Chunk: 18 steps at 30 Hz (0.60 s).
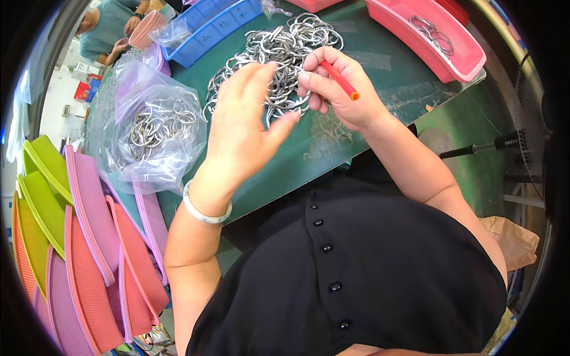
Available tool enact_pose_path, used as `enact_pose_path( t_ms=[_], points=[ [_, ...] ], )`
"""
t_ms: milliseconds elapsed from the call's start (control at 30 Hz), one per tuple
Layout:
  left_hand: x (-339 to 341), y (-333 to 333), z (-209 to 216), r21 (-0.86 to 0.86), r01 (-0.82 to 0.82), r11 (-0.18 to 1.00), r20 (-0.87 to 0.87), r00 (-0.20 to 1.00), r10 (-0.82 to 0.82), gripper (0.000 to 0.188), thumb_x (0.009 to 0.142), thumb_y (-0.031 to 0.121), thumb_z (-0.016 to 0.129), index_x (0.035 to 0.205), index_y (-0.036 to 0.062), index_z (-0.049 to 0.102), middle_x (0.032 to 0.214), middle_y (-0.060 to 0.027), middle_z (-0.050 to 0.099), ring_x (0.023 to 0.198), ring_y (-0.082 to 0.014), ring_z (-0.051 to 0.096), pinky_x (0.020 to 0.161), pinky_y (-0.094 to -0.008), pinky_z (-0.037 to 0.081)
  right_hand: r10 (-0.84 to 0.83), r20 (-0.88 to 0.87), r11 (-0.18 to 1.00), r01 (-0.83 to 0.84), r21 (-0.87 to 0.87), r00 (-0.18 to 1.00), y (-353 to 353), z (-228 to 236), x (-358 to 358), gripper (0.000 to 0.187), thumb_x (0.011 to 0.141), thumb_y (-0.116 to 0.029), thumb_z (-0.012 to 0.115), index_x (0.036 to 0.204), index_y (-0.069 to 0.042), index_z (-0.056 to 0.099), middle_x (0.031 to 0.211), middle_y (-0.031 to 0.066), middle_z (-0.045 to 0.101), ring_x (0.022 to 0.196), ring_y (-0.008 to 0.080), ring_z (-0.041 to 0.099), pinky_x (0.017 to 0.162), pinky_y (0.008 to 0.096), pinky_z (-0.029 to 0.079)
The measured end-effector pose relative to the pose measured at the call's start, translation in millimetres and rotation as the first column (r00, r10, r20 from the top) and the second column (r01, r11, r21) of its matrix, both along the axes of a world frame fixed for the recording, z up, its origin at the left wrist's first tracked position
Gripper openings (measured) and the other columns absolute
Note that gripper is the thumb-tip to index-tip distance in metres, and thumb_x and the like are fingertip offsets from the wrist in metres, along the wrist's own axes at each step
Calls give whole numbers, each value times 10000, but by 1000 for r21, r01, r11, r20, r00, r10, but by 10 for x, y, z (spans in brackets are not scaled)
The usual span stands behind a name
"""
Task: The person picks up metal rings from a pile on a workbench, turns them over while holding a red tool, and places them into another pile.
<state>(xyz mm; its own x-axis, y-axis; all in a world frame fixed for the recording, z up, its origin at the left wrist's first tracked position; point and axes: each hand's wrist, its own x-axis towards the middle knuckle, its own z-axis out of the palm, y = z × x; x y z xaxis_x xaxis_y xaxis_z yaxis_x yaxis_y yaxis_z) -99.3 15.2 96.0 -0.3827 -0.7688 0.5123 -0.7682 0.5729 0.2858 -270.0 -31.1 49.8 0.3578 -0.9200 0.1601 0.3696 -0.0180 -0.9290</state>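
A heap of silver metal rings (279,44) lies on the green table in front of me. My left hand (237,124) is raised at the heap's near left side, its fingers stretched out and thumb apart, with nothing seen in it. At the right edge of the heap, my right hand (350,98) is closed around a slim red pen-like stick (340,81) with an orange end. Its thumb and fingertips pinch beside the rings; whether they also hold a ring, I cannot tell.
A clear plastic bag (178,157) of rings sits at left. Beyond stands a blue basket (214,29); a pink basket (439,56) with several rings is at far right. Stacked coloured baskets (89,267) fill the lower left. Another person (113,35) works at upper left.
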Motion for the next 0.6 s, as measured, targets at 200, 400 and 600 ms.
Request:
enact_pose_path(
  t_ms=[200,400,600],
  points=[
    [214,77,-356,633,443,635,-758,522,391,261,906,175,483,1078,-7,552,822,-55,612,692,-103,561,603,-210,430,59,64,998,-60,14,996,62,-89,-7,94,838,-85,568,881,-39,498,691,46,594,501,70,534,417,170,391],
    [211,200,-491,557,540,631,-827,287,483,198,900,172,489,962,9,583,753,-63,609,606,-117,559,546,-223,425,147,104,982,-157,102,984,138,-164,2,137,864,-94,528,973,-29,477,783,74,598,588,95,556,490,187,431],
    [264,284,-541,546,545,636,-833,272,482,223,907,191,473,975,7,579,757,-68,607,625,-121,564,555,-224,430,196,32,976,-198,93,980,211,-172,7,204,848,-58,546,1034,-25,471,833,77,599,640,96,565,531,193,449]
  ],
)
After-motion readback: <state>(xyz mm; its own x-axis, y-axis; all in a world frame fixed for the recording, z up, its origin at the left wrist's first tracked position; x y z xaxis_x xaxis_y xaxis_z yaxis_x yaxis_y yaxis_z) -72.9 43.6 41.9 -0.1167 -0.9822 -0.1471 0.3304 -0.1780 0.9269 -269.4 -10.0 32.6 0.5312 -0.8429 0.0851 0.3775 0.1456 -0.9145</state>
